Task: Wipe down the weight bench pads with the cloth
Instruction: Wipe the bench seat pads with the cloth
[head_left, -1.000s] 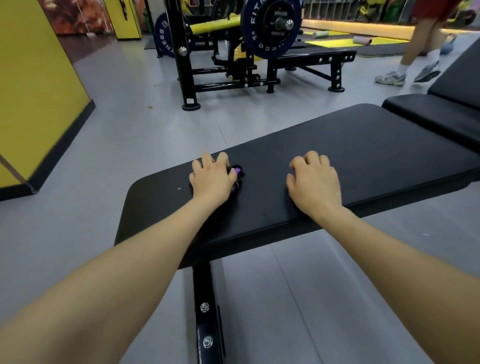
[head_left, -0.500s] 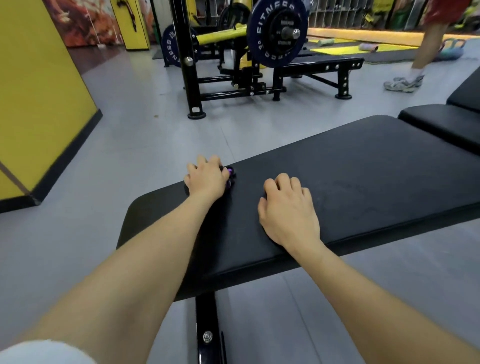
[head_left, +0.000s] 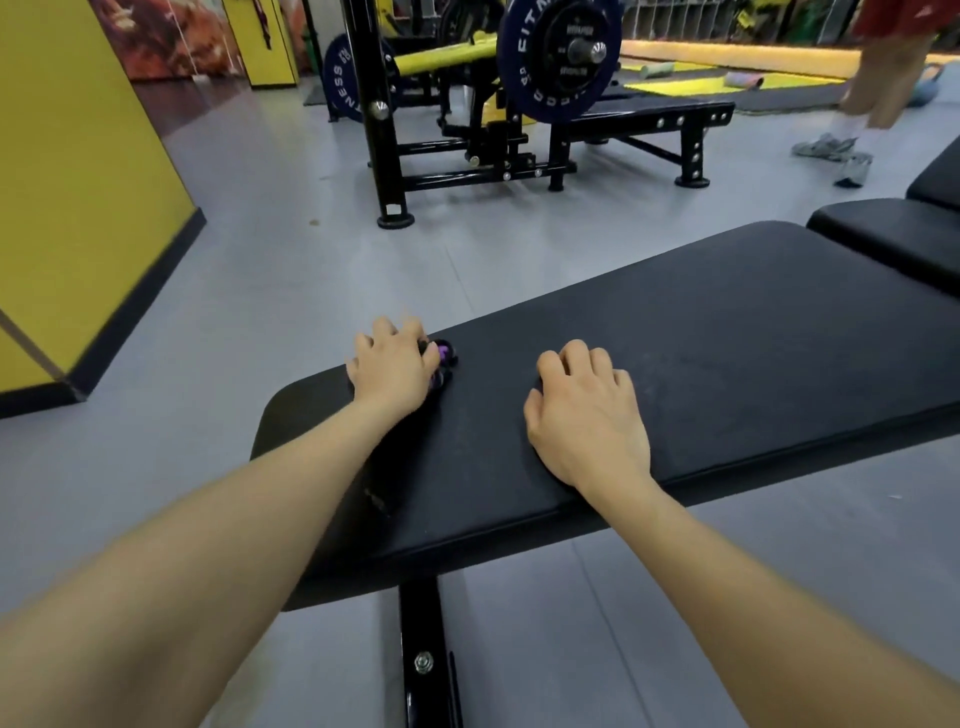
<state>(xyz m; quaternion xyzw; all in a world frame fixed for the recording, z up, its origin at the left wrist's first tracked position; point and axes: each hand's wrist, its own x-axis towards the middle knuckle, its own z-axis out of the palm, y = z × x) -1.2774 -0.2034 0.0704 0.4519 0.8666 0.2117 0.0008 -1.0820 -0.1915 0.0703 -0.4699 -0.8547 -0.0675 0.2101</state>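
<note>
Hiding the cloth (head_left: 442, 358) (mostly): left hand (head_left: 392, 371); pad (head_left: 727, 332) cropped.

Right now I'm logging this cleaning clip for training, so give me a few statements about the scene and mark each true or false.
1. The left hand covers a dark cloth with purple in it, on the bench pad. True.
2. The right hand holds a spray bottle. False: it holds nothing and rests on the pad, fingers bent.
3. The cloth lies near the pad's left end. True.
4. The pad being wiped is yellow. False: it is black; the yellow pad belongs to the rack machine behind.
5. A weight plate hangs on a bar in the background. True.
6. Nobody else is in view. False: a person's legs show at top right.
</note>
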